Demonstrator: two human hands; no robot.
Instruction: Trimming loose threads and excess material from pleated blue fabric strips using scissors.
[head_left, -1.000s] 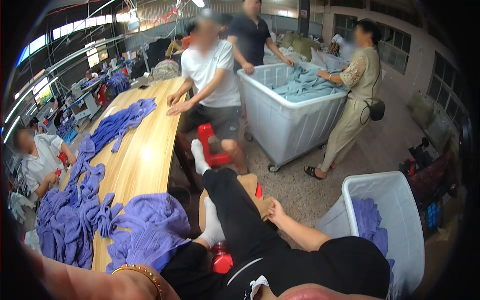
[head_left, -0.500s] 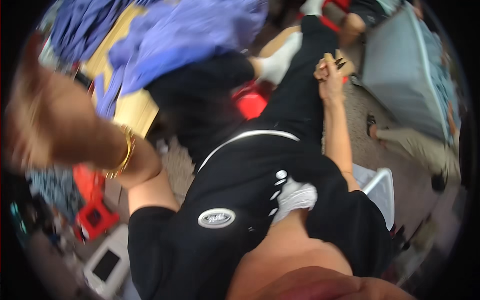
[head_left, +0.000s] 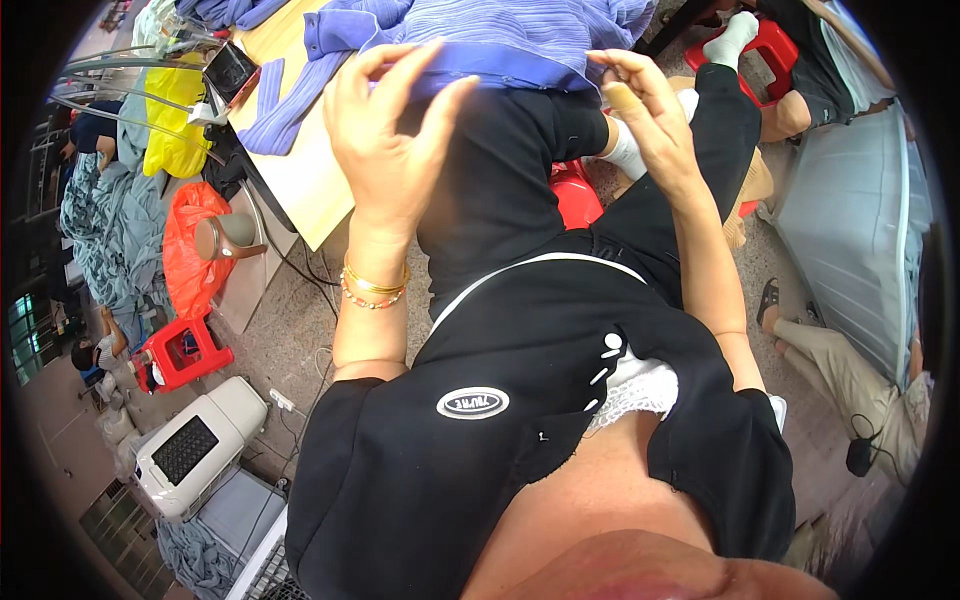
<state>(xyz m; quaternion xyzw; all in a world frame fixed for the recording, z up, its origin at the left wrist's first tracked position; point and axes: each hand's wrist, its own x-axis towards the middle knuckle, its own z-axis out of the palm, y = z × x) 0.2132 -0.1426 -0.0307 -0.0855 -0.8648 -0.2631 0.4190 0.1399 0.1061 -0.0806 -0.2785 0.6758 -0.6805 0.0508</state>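
Observation:
A purple ribbed garment (head_left: 490, 35) lies across the far end of my lap and the light wooden table. Its smooth, darker hem band faces me. My left hand (head_left: 385, 135) is raised at the left end of this band, thumb and fingers spread, with nothing gripped. At the band's right end is my right hand (head_left: 655, 120), its fingers bent but apart, close to the fabric; whether the fingertips touch it I cannot tell. A tan cover (head_left: 622, 97) sits on one digit of that hand. One purple sleeve (head_left: 270, 120) trails over the table to the left.
The wooden table (head_left: 315, 195) has a small dark-screened device (head_left: 230, 72) at its edge. Left are an orange-red bag (head_left: 190, 270), a red stool (head_left: 185, 355) and a white machine (head_left: 200, 445). A large grey-blue bin (head_left: 850, 210) stands right, near other people's legs.
My left hand has swung from the far left to the garment's hem. The right hand has opened from a closed pose and come to the hem. The view has shifted.

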